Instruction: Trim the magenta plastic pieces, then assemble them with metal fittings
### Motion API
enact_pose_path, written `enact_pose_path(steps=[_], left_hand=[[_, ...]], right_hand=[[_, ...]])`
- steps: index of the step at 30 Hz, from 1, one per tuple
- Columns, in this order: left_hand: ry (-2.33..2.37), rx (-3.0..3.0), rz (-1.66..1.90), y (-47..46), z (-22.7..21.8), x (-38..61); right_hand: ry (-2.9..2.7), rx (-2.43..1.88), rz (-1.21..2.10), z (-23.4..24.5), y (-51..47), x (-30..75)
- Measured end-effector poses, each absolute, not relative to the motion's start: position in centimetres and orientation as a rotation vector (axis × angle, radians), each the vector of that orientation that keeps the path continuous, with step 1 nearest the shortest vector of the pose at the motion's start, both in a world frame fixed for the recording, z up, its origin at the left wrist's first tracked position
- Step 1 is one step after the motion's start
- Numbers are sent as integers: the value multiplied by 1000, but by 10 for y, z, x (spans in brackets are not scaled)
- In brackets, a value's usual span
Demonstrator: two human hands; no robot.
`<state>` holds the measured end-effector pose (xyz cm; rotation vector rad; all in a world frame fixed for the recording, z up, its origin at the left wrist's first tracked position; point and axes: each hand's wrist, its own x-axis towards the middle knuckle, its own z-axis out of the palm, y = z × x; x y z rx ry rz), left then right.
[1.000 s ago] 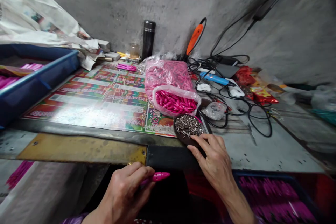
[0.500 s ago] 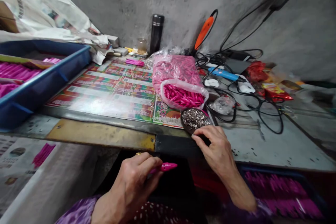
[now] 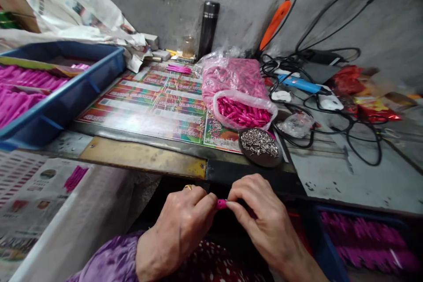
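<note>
Pink piece (image 3: pixel 221 204) (mostly hidden), pinched between left hand (image 3: pixel 180 229) and right hand (image 3: pixel 264 216)

On the grey worn counter (image 3: pixel 330 185) we see a colourful printed sheet (image 3: pixel 148 114), a round dark dish (image 3: pixel 261 161) with small silver pieces (image 3: pixel 259 143), and a clear plastic bag (image 3: pixel 234 81) of pink pieces (image 3: pixel 239 112).

"SELECTION" in capitals, upside down, on the colourful printed sheet (image 3: pixel 155 116), smaller print unreadable

Head-worn cam, close above bare left hand (image 3: pixel 178 229) and right hand (image 3: pixel 264 220), facing forward and down over grey metal-topped workbench (image 3: pixel 330 185) toward grey concrete wall (image 3: pixel 148 4).
</note>
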<state>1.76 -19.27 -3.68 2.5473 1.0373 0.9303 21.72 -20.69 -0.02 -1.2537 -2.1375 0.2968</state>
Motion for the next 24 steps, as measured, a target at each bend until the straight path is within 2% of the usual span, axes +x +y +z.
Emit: enact_pose_path(steps=[7,16,24], left_hand=[[1044,2623,798,-201,-42,18],[1042,2498,814,-202,-44,22],[1041,2509,815,-203,-41,21]], right_hand=[[-2245,-1199,240,-8,-213,208],[-1931,-1258,710,-9,-218,214],[-1973,-1278,662,-9,-219,215]])
